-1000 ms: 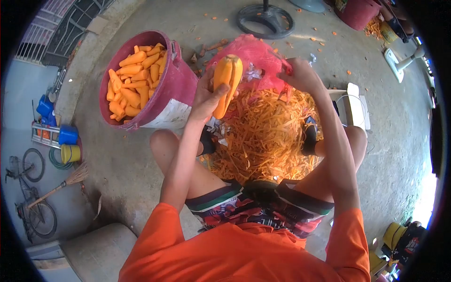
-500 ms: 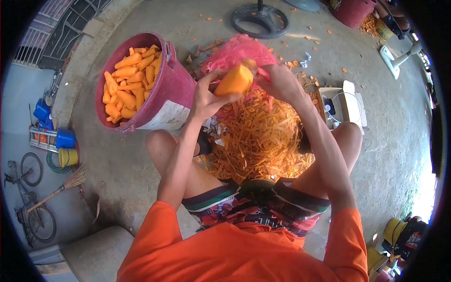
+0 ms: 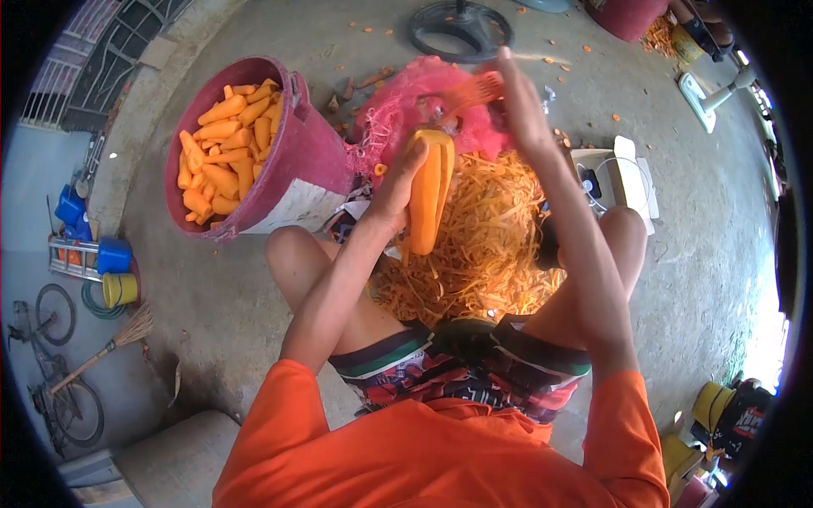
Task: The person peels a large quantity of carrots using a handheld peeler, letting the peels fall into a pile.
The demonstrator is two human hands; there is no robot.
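Note:
My left hand [image 3: 398, 190] grips a long peeled carrot [image 3: 430, 190], held upright with its thick end up, above a heap of orange peel strips [image 3: 483, 245] between my knees. My right hand [image 3: 517, 106] is raised beyond the carrot's top, fingers closed on a peeler [image 3: 474, 89] with a strip of peel trailing from it. Behind both hands lies a pink mesh sack [image 3: 423, 106]. A maroon bucket [image 3: 309, 157] full of peeled carrots stands to the left of my left hand.
A white box [image 3: 622, 178] with a cable sits right of the peel heap. A black round fan base [image 3: 461, 25] lies farther off on the concrete floor. Another maroon bucket [image 3: 631, 17] stands top right. A broom [image 3: 102, 343] and a bicycle [image 3: 63, 398] are at the far left.
The carrot, held crosswise half a second ago, now stands upright again. My right hand has swept away from it, up and outward, pulling a strip of peel off.

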